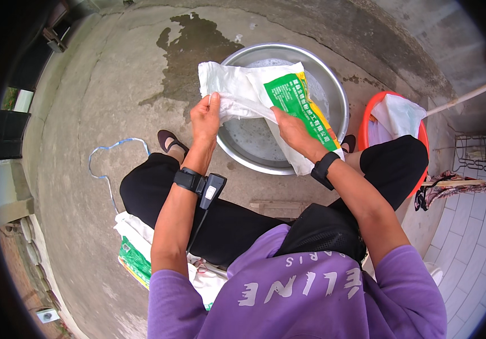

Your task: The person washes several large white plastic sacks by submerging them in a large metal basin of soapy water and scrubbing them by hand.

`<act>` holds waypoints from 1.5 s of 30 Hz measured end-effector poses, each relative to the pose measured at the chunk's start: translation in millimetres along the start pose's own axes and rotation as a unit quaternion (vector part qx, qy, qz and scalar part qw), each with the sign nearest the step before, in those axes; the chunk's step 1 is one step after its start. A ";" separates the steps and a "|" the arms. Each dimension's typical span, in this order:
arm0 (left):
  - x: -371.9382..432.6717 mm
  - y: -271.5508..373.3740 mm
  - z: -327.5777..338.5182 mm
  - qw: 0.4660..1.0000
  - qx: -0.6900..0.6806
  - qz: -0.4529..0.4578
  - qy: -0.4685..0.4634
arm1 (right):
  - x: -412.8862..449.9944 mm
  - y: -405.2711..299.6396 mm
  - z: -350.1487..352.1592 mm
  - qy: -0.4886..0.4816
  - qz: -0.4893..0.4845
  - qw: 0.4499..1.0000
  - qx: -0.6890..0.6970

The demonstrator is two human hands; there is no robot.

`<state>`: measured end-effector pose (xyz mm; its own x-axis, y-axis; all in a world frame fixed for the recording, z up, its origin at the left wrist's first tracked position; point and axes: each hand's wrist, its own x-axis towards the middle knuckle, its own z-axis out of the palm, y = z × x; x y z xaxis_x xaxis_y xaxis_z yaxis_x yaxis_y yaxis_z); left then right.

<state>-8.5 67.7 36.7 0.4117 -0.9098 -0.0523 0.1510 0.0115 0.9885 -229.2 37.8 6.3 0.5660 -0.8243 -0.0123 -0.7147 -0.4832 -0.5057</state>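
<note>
A white woven sack point(236, 80) with a green and yellow printed panel that bears writing is stretched between my hands. My left hand point(205, 116) grips its edge at the left, thumb uppermost. Further right, my right hand point(296, 131) pinches the same folded edge beside the green panel. Beneath the sack stands a wide metal basin point(243, 159) holding cloudy, sudsy water point(253, 140). The sack hangs across the basin, and its lower right corner reaches past the rim near my right wrist. The sack covers part of the water.
An orange-red tub point(363, 123) with white sacking point(397, 114) in it stands to the right, by my knee. More printed sacks point(134, 250) lie on the concrete at my left, near a blue-and-white cord point(120, 142). A wet patch point(192, 51) darkens the floor behind the basin.
</note>
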 end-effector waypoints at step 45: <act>28.7 -220.6 24.7 0.549 0.688 -0.099 -0.464 | 30.8 189.9 96.7 -0.331 0.234 0.902 -0.151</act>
<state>-52.3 28.8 -179.4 -0.2216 -0.6636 -0.7145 -0.9748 0.1304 0.1812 -307.7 -50.9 -173.5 0.2233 -0.6504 -0.7260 -0.9615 -0.2692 -0.0545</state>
